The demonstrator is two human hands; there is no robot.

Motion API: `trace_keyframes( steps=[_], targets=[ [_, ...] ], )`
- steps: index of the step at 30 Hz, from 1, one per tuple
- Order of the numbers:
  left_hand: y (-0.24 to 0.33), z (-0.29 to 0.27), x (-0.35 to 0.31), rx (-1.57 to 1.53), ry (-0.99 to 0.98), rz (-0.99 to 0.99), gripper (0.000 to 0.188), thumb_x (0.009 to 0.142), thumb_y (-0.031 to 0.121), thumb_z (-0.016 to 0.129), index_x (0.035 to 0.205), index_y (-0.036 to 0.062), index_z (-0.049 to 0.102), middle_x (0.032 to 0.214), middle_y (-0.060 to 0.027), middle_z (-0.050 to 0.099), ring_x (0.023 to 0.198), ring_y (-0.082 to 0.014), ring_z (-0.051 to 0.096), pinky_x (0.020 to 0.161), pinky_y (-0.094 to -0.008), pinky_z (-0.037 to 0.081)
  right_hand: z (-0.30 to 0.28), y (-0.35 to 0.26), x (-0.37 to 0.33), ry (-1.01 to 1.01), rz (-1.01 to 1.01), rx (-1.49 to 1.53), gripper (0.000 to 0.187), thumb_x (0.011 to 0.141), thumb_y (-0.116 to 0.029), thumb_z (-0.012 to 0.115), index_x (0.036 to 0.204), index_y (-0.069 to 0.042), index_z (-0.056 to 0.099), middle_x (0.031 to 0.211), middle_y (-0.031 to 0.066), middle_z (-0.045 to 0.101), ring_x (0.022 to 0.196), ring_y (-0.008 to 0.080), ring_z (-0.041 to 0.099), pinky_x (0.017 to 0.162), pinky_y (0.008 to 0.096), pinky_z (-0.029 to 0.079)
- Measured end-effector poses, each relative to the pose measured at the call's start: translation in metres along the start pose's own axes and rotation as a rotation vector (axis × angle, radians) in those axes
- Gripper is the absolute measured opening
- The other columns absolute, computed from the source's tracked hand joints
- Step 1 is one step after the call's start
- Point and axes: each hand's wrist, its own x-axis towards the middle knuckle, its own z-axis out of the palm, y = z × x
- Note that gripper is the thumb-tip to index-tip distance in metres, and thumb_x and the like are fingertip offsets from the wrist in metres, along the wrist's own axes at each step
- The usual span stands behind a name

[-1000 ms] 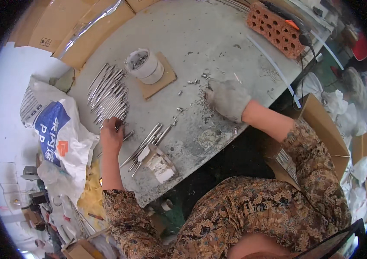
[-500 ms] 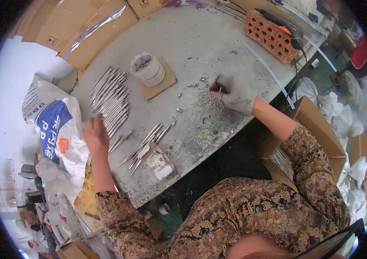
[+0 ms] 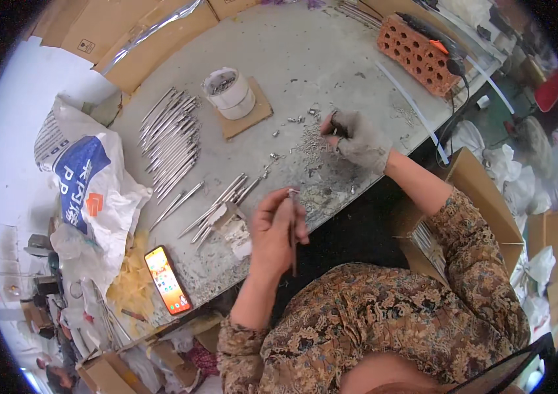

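Head view: the left hand has a thin metal rod pinched in its fingers, near the front edge of the tabletop. The gloved right hand is half curled beside a scatter of tiny metal bits; honestly can't tell if it's got any. Just left of the left hand there's a crusty white block, and further left a lit-up phone.

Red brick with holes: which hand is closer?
Right. The grey-gloved right hand is below and left of the brick in the picture; the bare left hand, holding a thin brownish rod, is farther down and left.
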Motion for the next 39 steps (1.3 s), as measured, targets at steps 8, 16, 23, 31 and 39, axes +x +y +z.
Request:
trace_keyframes(
  steps=[8,16,23,31,39],
  targets=[
    [-0.021,-0.010,0.044,-0.022,-0.101,-0.125,0.021,0.089,0.013,0.053,0.106,0.0015,0.051,0.078,-0.0075,0.058,0.056,-0.0102,0.051,0.045,-0.0237,0.042,0.009,0.015,0.000,0.000,-0.022,0.197,0.015,0.077,-0.005,0.060,0.091,0.001,0.058,0.080,0.0041,0.058,0.078,0.0098,0.052,0.073,0.0245,0.044],
    [0.054,-0.032,0.011,0.647,-0.096,0.104,0.018,0.084,0.008,0.058,0.100,-0.0014,0.057,0.072,-0.0020,0.057,0.059,-0.0066,0.050,0.053,-0.0214,0.042,0.002,0.006,-0.020,0.077,0.036,0.090,0.012,0.079,-0.005,0.058,0.089,0.001,0.061,0.081,0.0092,0.062,0.078,0.0140,0.057,0.075,0.0270,0.044],
    [0.110,-0.133,0.078,1.333,0.254,0.588,0.023,0.078,0.008,0.060,0.099,-0.0015,0.060,0.083,-0.0141,0.064,0.070,-0.0194,0.061,0.066,-0.0292,0.047,0.006,-0.026,-0.029,0.050,0.048,0.308,0.008,0.080,0.000,0.056,0.088,0.001,0.059,0.081,0.0041,0.059,0.078,0.0114,0.055,0.072,0.0245,0.044],
    [0.094,-0.211,0.058,1.496,0.207,0.391,0.023,0.070,0.009,0.061,0.092,0.0040,0.059,0.087,-0.0159,0.059,0.074,-0.0324,0.058,0.065,-0.0381,0.046,-0.002,-0.027,-0.033,0.257,0.005,0.374,0.007,0.082,-0.003,0.056,0.089,-0.002,0.057,0.078,-0.0009,0.053,0.070,0.0061,0.046,0.062,0.0201,0.038],
    [0.080,-0.193,0.062,1.792,0.126,0.608,0.015,0.074,0.006,0.059,0.087,0.0029,0.053,0.080,-0.0152,0.053,0.074,-0.0359,0.054,0.065,-0.0423,0.044,0.019,-0.042,-0.029,0.165,0.042,0.383,0.010,0.082,-0.009,0.058,0.087,-0.001,0.059,0.077,-0.0010,0.054,0.069,0.0066,0.048,0.062,0.0209,0.040]
  ],
)
